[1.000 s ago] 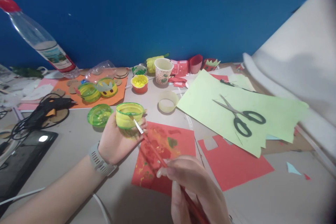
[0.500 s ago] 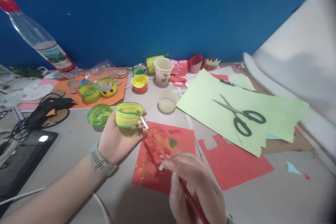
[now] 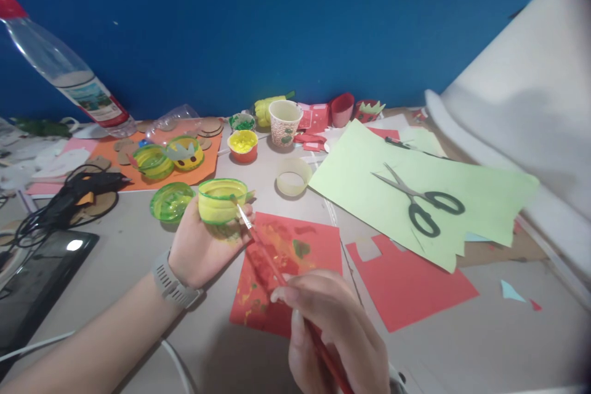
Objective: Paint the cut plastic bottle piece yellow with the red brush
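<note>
Brush moved leftward | right hand pinches it | upturned left hand holds yellow cup

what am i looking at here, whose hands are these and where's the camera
There is no machine: these are one person's bare hands, seen from a camera worn on that person's head, looking forward and down. The left hand, palm up, holds a yellow bowl; the right hand holds a red brush, its tip at the bowl. On the table are smeared red paper, scissors on green paper, a paper cup, yellow paint and a green bowl.
</note>
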`<state>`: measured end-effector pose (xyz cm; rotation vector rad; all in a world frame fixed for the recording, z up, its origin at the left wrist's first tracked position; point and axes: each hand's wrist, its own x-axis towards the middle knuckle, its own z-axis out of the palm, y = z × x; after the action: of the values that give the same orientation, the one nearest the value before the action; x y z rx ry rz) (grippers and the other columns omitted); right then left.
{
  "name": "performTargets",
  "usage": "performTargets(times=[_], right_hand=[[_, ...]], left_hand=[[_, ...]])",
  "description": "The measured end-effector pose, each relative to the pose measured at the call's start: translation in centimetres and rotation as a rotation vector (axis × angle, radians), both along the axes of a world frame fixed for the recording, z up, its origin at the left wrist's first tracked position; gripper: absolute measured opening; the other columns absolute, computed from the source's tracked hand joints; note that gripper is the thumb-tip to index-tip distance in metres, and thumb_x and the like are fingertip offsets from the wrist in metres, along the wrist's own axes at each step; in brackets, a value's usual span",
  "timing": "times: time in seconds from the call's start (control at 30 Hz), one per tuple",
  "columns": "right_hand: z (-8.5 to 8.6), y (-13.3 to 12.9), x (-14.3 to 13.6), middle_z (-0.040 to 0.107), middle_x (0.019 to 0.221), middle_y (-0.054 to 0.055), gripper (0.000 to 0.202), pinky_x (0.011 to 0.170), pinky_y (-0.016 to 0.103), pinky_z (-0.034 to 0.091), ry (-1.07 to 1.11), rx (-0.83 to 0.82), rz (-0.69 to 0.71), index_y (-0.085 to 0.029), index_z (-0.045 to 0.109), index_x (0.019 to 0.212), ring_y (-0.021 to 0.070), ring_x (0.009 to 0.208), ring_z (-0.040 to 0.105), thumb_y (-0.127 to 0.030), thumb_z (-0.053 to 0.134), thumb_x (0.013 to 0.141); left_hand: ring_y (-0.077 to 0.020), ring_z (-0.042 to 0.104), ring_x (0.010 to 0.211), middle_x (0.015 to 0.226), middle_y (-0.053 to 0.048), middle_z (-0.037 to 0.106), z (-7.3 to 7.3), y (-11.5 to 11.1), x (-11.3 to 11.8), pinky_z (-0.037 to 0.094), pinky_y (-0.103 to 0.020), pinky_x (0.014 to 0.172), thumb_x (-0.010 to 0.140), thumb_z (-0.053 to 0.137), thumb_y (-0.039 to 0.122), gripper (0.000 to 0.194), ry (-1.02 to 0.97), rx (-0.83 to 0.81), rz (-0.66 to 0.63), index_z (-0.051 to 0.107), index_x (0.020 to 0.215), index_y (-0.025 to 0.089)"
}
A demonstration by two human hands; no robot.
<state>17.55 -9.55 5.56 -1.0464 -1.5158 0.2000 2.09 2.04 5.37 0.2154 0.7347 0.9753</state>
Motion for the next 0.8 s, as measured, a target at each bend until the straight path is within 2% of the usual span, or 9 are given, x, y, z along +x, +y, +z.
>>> performTargets(times=[0.13,0.33,0.47,0.57,0.67,0.8], right_hand=[[0.2,0.0,0.1,0.068,0.079,0.006,0.030,0.062,0.026,0.059,-0.023,-0.055,-0.019,-0.013,0.062,0.098,0.0135,0.069,0.063,0.004,0.052,0.076],[0.1,-0.1,-0.7,0.070,0.080,0.006,0.034,0.061,0.027,0.061,0.112,0.027,-0.063,-0.015,0.064,0.099,0.0146,0.067,0.067,0.004,0.052,0.073],[-0.4,0.0,-1.8,0.071,0.080,0.006,0.018,0.059,0.025,0.061,0.145,0.058,-0.106,-0.016,0.068,0.092,0.0144,0.067,0.068,-0.003,0.058,0.085],[-0.9,0.0,-2.0,0.071,0.080,0.005,0.013,0.062,0.024,0.061,0.113,0.076,-0.088,-0.015,0.069,0.092,0.0137,0.069,0.069,-0.007,0.058,0.090],[-1.2,0.0,-1.7,0.071,0.084,0.006,0.016,0.068,0.028,0.062,0.078,0.040,-0.058,-0.014,0.068,0.095,0.0149,0.072,0.069,-0.006,0.056,0.089],[-1.1,0.2,-1.4,0.069,0.083,0.006,0.015,0.064,0.026,0.061,0.023,0.071,-0.025,-0.015,0.067,0.092,0.0144,0.068,0.068,-0.006,0.056,0.087]], left_hand=[[-0.0152,0.053,0.063,0.074,-0.007,0.056,0.2,0.0,-0.1,0.053,-0.029,0.060,0.095,0.040,0.026,0.029,-0.035,-0.017,-0.019,0.061,0.079,0.013],[-0.0156,0.051,0.061,0.070,-0.004,0.052,0.3,-0.2,-0.4,0.053,-0.030,0.059,0.091,0.045,0.024,0.023,-0.067,-0.035,-0.018,0.052,0.071,0.017],[-0.0154,0.050,0.059,0.067,-0.003,0.049,0.4,-0.2,-0.4,0.052,-0.030,0.057,0.092,0.042,0.024,0.022,-0.110,-0.020,-0.047,0.046,0.070,0.018],[-0.0140,0.050,0.059,0.067,-0.003,0.048,0.5,-0.3,-0.5,0.051,-0.028,0.058,0.092,0.040,0.023,0.023,-0.153,0.005,-0.053,0.044,0.070,0.018],[-0.0136,0.051,0.059,0.067,-0.003,0.049,0.4,-0.3,-0.6,0.051,-0.028,0.059,0.092,0.039,0.021,0.021,-0.168,0.002,-0.051,0.044,0.071,0.017],[-0.0134,0.051,0.058,0.066,-0.002,0.047,0.5,-0.3,-0.5,0.051,-0.028,0.059,0.091,0.042,0.021,0.020,-0.191,-0.002,-0.046,0.042,0.072,0.018]])
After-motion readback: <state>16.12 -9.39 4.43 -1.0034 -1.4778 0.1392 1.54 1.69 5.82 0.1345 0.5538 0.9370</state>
